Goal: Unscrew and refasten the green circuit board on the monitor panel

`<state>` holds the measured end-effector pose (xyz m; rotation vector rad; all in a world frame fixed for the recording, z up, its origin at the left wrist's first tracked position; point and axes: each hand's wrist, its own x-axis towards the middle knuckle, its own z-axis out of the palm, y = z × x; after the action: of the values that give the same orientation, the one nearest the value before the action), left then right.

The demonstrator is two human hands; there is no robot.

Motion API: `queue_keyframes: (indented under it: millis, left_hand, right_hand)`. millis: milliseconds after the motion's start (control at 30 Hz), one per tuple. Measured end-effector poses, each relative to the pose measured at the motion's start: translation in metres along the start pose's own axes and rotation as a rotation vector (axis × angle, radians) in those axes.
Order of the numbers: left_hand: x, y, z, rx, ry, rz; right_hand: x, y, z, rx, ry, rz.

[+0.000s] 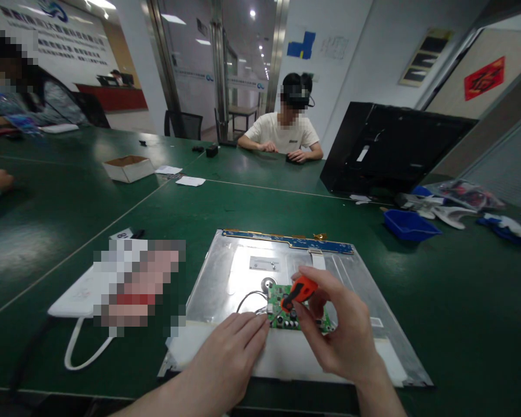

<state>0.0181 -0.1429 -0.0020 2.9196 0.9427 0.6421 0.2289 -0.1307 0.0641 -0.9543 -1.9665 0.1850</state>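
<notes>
A metal display panel (226, 278) lies flat on the green table, with a blue circuit strip (269, 238) along its far edge. On the panel sits a green circuit board (278, 291) with dark wires at its left side. My right hand (341, 324) grips an orange and black screwdriver (301, 289), tilted over the board, its tip near the board's lower left corner. My left hand (238, 353) rests at that corner, fingers together and pointing down onto the board's edge; whether they pinch anything is hidden. Small screws (273, 265) lie on the panel beyond the board.
Left of the panel lie a white device (84, 284) and its cable (76, 353). A blue tray (410, 225) and a black monitor (386, 147) stand at the right. Farther off are an open box (130, 169) and a seated person (286, 127); another person sits far left.
</notes>
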Motion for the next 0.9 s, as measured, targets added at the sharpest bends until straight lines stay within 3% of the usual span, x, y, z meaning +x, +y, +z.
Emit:
queue_keyframes:
  millis: [467,733,900]
  left_hand:
    - [0.0004,0.0009,0.0011,0.015,0.029,0.003]
    - [-0.0007,0.0005,0.0015,0.006,0.027,-0.001]
    - [0.0004,0.001,0.0005,0.013,0.039,0.005]
  right_hand:
    - [0.0022,0.0014,-0.0001,0.003,0.015,-0.042]
    - [0.0041,0.0,-0.0015,-0.063,0.127,-0.087]
    - [0.005,-0.0017,-0.0023,-0.02,0.107,-0.067]
